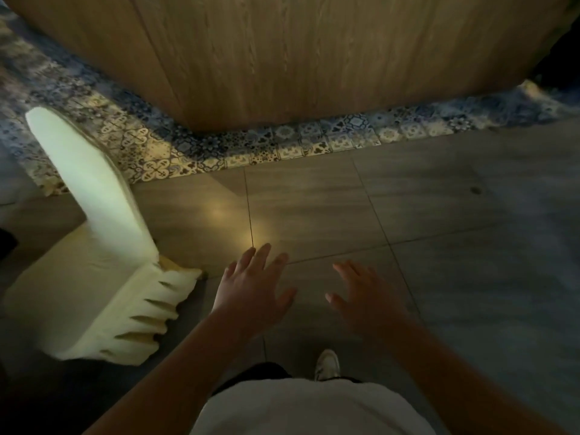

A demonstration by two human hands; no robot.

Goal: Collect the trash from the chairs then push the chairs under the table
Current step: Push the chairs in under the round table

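Note:
A chair in a cream fabric cover with a pleated skirt stands at the left, its tall rounded back turned to the right. Nothing lies on the part of its seat that I can see. My left hand hovers over the floor just right of the chair's skirt, fingers spread, holding nothing. My right hand is beside it, palm down, also spread and holding nothing. No trash shows anywhere in view, and no table top is visible.
A wooden panel wall fills the top of the view, with a strip of blue patterned tiles at its foot. Grey floor tiles spread to the right. My white shoe shows below my hands.

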